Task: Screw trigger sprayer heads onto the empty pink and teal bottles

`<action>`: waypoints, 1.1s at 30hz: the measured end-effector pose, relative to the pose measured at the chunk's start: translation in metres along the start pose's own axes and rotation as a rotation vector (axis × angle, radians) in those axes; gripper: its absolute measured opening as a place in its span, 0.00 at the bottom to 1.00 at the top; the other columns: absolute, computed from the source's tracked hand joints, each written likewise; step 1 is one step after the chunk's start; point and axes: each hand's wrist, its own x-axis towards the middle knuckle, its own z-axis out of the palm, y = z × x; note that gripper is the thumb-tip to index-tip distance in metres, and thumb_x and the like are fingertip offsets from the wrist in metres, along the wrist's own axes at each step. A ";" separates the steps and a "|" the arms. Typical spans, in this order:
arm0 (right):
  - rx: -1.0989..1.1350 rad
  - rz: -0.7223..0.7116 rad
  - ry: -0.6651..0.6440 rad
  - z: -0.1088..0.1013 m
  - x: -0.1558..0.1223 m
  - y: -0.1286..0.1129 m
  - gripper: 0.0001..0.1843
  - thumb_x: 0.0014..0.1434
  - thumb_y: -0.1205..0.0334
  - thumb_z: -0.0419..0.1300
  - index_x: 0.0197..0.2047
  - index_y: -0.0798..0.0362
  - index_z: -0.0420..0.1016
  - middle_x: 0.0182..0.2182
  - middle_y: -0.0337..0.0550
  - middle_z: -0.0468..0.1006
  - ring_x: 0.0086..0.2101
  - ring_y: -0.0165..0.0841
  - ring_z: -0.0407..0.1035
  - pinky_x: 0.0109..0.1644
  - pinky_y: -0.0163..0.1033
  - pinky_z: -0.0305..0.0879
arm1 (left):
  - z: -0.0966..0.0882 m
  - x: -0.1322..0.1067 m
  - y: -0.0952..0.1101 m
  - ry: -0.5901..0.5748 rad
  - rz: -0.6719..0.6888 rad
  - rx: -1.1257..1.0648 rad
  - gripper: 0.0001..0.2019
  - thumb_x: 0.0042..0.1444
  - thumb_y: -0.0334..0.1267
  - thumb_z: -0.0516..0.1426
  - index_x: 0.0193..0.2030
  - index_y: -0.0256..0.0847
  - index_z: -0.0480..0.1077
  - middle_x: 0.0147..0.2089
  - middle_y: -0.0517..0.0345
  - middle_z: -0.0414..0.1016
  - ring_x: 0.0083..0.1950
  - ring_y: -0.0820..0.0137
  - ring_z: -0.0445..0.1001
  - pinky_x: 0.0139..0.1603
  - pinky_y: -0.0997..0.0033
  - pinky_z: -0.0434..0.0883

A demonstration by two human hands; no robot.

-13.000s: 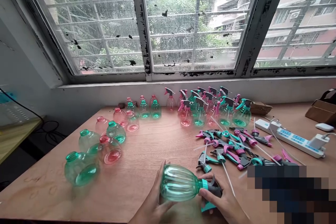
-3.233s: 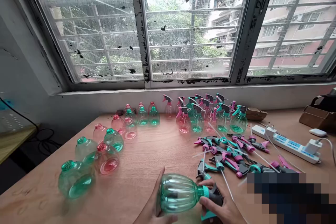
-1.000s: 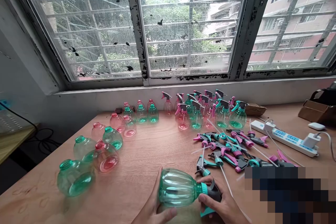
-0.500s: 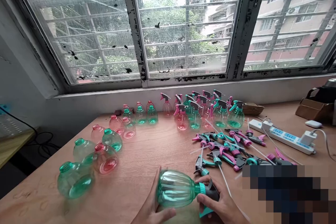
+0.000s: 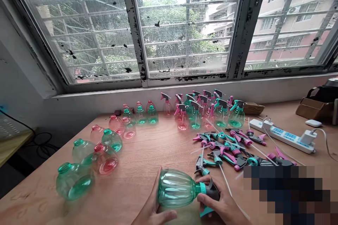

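A clear green spray bottle (image 5: 176, 188) lies on its side between my hands above the near part of the table, its neck to the right. My left hand (image 5: 155, 204) cups its base, thumb below and fingers behind. At the neck, the fingers of my right hand (image 5: 218, 200) wrap round the teal collar and black spray head (image 5: 212, 190). A teal trigger (image 5: 206, 211) points down under that hand. Just beyond my right hand lies a heap of loose pink, teal and black spray heads (image 5: 233, 147) with thin tubes.
Open green bottles (image 5: 75, 181) and red bottles (image 5: 105, 160) stand at the left. Several bottles with spray heads (image 5: 195, 116) stand by the window wall. A white power strip (image 5: 282, 135) and a cardboard box (image 5: 315, 107) are at the right.
The view has shifted very slightly. Both hands keep the same hold on the spray bottle, and nothing else has visibly moved.
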 end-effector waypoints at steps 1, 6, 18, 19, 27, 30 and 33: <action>-0.009 0.005 0.000 0.000 0.000 0.000 0.28 0.53 0.42 0.73 0.46 0.53 0.73 0.21 0.35 0.79 0.23 0.33 0.76 0.20 0.30 0.67 | 0.001 0.000 0.002 -0.008 -0.007 -0.004 0.60 0.54 0.52 0.70 0.79 0.49 0.30 0.80 0.48 0.49 0.80 0.48 0.49 0.79 0.50 0.44; 0.004 0.009 0.030 0.001 0.000 -0.001 0.29 0.52 0.40 0.74 0.46 0.52 0.73 0.21 0.34 0.80 0.22 0.34 0.77 0.20 0.30 0.68 | 0.005 -0.002 0.008 0.013 -0.002 0.049 0.56 0.57 0.48 0.68 0.79 0.54 0.32 0.80 0.51 0.52 0.79 0.50 0.51 0.80 0.50 0.42; 0.001 -0.023 -0.010 -0.001 -0.001 -0.001 0.26 0.54 0.43 0.73 0.46 0.53 0.74 0.22 0.35 0.80 0.23 0.32 0.77 0.21 0.29 0.68 | 0.007 -0.002 0.020 -0.041 -0.058 0.023 0.55 0.58 0.47 0.68 0.79 0.48 0.35 0.79 0.46 0.54 0.79 0.49 0.52 0.79 0.50 0.47; 0.012 -0.013 -0.007 -0.001 -0.001 -0.001 0.27 0.54 0.43 0.74 0.46 0.53 0.74 0.22 0.35 0.80 0.23 0.33 0.77 0.20 0.29 0.67 | 0.007 -0.001 0.020 -0.033 -0.054 0.035 0.55 0.58 0.46 0.69 0.79 0.51 0.34 0.80 0.49 0.52 0.79 0.50 0.51 0.79 0.50 0.45; 0.028 0.009 0.016 -0.001 -0.002 0.001 0.28 0.52 0.42 0.75 0.45 0.53 0.75 0.22 0.36 0.82 0.24 0.35 0.78 0.20 0.31 0.71 | 0.000 0.002 0.007 -0.050 -0.024 0.051 0.59 0.55 0.49 0.70 0.79 0.52 0.32 0.80 0.49 0.50 0.80 0.47 0.48 0.79 0.46 0.42; 0.015 -0.005 0.014 -0.001 -0.001 0.002 0.28 0.51 0.42 0.75 0.44 0.53 0.75 0.21 0.36 0.81 0.22 0.33 0.76 0.19 0.30 0.69 | 0.002 0.002 0.012 -0.087 -0.021 0.016 0.54 0.59 0.52 0.66 0.80 0.47 0.34 0.79 0.45 0.54 0.79 0.46 0.50 0.79 0.45 0.46; 0.007 -0.011 0.033 0.000 -0.001 0.003 0.29 0.51 0.41 0.75 0.45 0.53 0.75 0.21 0.36 0.81 0.21 0.34 0.77 0.19 0.31 0.69 | 0.006 -0.001 0.016 -0.074 -0.042 0.014 0.54 0.60 0.48 0.67 0.80 0.49 0.33 0.79 0.47 0.53 0.79 0.50 0.52 0.79 0.48 0.47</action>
